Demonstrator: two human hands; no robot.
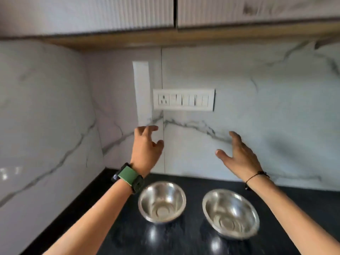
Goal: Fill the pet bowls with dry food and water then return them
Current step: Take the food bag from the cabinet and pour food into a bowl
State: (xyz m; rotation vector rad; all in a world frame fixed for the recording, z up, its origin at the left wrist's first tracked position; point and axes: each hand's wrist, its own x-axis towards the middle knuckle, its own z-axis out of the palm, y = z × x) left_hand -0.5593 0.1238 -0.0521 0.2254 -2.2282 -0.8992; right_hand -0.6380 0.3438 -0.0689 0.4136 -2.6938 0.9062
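Two empty steel bowls sit side by side on the black countertop, the left bowl and the right bowl a little apart. Both hands are raised above them in front of the marble backsplash, holding nothing: left hand with relaxed fingers, right hand spread loose. Switch panel on the wall above.
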